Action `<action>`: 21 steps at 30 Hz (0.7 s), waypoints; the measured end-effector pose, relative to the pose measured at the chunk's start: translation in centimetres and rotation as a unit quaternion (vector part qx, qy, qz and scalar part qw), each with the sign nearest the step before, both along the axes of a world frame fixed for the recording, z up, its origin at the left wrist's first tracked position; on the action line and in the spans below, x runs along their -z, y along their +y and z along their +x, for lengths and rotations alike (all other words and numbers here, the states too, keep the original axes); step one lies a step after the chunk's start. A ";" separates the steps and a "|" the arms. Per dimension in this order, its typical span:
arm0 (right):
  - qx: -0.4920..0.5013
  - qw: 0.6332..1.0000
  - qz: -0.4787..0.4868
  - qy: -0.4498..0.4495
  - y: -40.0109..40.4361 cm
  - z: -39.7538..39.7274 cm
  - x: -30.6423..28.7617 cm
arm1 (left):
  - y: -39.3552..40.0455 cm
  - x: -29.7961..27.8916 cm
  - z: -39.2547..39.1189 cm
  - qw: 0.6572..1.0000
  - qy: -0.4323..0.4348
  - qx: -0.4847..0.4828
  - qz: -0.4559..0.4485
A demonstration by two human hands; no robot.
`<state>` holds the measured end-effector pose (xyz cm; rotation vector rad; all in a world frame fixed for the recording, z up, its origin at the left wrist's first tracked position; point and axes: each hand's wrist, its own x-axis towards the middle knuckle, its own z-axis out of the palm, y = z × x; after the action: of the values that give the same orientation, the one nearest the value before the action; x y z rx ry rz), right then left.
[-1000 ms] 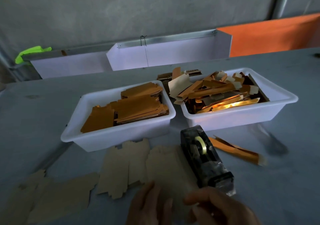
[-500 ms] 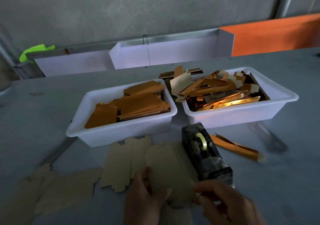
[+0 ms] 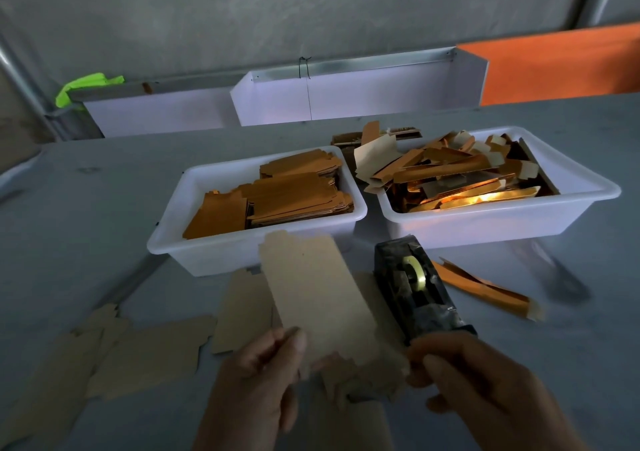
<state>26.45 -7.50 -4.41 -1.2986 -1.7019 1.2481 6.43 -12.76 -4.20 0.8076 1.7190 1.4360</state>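
Lifted off the table since a moment ago, the cardboard blank (image 3: 311, 298) is now rising at a tilt between both hands, where before it was lying flat among the other sheets. The left hand (image 3: 263, 374) is gripping its near left corner, with the thumb lying over the pale face and the fingers curling behind. The right hand (image 3: 485, 391) is curling its fingers at the near right corner, right where the blank's notched edge is blurring; whether it is actually pinching the card there cannot be told. The blank's far end is reaching up in front of the front wall of the left white bin (image 3: 221, 263).

Just right of the blank, a dark tape dispenser (image 3: 415, 291) is sitting on the grey table (image 3: 86, 242), its near end nearly meeting the right hand's knuckles. More flat blanks (image 3: 145, 357) are lying spread on the table to the left of and beneath the held one. Right of the dispenser, a folded orange piece (image 3: 485, 289) is lying on its own.

Behind, the left bin is holding neat stacks of orange flat blanks (image 3: 294, 197), while the right white bin (image 3: 502, 228) is holding a loose heap of folded pieces (image 3: 450, 173).
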 end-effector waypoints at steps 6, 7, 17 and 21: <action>-0.005 0.988 -0.066 0.140 0.6 -0.4 -0.5 | -0.5 -1.5 1.3 0.986 -0.090 0.140 -0.022; -0.024 0.985 -0.085 0.149 0.7 -0.5 -0.8 | -0.5 -1.5 1.5 0.982 -0.073 0.170 -0.025; -0.060 0.964 -0.178 0.188 0.7 -0.9 -0.6 | 1.0 -0.7 3.4 0.974 -0.128 0.186 0.018; -0.073 0.965 -0.174 0.180 0.5 -0.9 -0.7 | 1.2 -0.4 3.5 0.980 -0.109 0.169 0.009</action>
<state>25.51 -6.98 -3.71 -1.0605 -1.3776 1.8100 9.88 -11.58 -3.84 0.8690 1.3335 1.2565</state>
